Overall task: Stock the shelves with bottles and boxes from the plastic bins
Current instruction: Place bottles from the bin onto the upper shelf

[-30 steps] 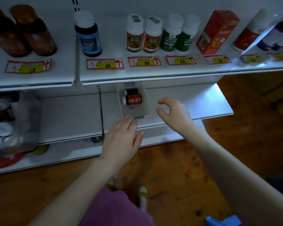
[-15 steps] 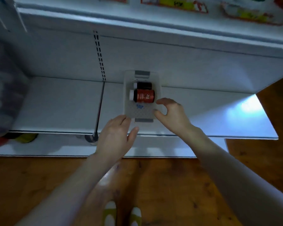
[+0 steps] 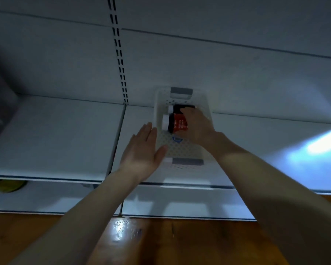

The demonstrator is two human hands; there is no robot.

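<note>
A white perforated plastic bin (image 3: 182,150) with grey handles sits on the lower white shelf (image 3: 55,138). Inside it lie two bottles on their sides, white caps to the left: a red-labelled bottle (image 3: 177,124) in front and a dark bottle (image 3: 180,108) behind it. My right hand (image 3: 198,127) reaches into the bin, its fingers curled round the red-labelled bottle. My left hand (image 3: 143,150) is flat, fingers straight, at the bin's left wall; whether it touches the wall I cannot tell.
A slotted upright (image 3: 118,52) divides the shelf's back panel just left of the bin. A yellow-green object (image 3: 6,186) shows under the shelf at far left. A bright patch of light (image 3: 323,144) falls on the shelf at right. Wooden floor (image 3: 161,243) lies below.
The view has dropped and closed in on the lower shelf. My right hand moved into the bin and took hold of the red-labelled bottle. My left hand came up beside the bin's left wall.
</note>
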